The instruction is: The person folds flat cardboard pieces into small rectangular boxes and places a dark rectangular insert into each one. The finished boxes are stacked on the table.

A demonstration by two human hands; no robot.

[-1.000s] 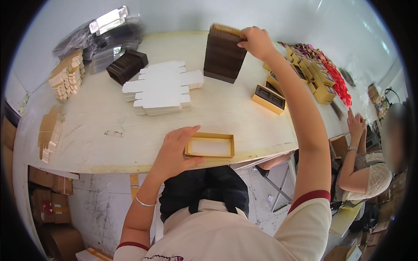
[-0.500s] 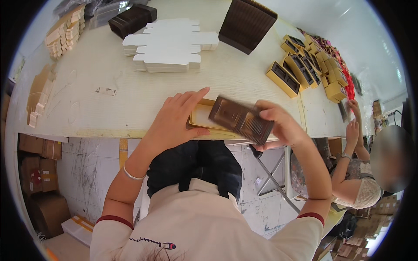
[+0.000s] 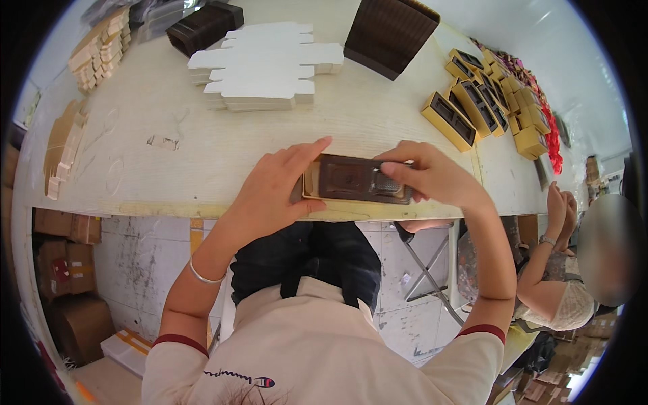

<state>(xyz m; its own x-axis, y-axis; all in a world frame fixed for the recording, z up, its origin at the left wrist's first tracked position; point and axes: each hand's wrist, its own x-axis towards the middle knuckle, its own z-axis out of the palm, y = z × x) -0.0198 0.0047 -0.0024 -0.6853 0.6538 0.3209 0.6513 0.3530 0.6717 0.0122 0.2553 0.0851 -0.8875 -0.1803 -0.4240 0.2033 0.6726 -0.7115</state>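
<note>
Working at a wide, pale desk (image 3: pixel 364 125), we bend over its near edge.
Farthest from us, a pile of flat white cartons (image 3: pixel 260 57) covers the middle, with an upright stack of dark brown trays (image 3: pixel 390 37) just right of it and gold boxes with brown inserts (image 3: pixel 442 128) grouped farther right. Our left hand (image 3: pixel 273 179) braces the left end of a gold box (image 3: pixel 311 187) between thumb and fingers, close to the desk's edge in front of our lap. Our right hand (image 3: pixel 435 175) pinches a brown tray (image 3: pixel 347 179) by its right end, thumb on top; it covers most of the box's opening, a gold strip showing at left, and we cannot tell how deep it sits.
</note>
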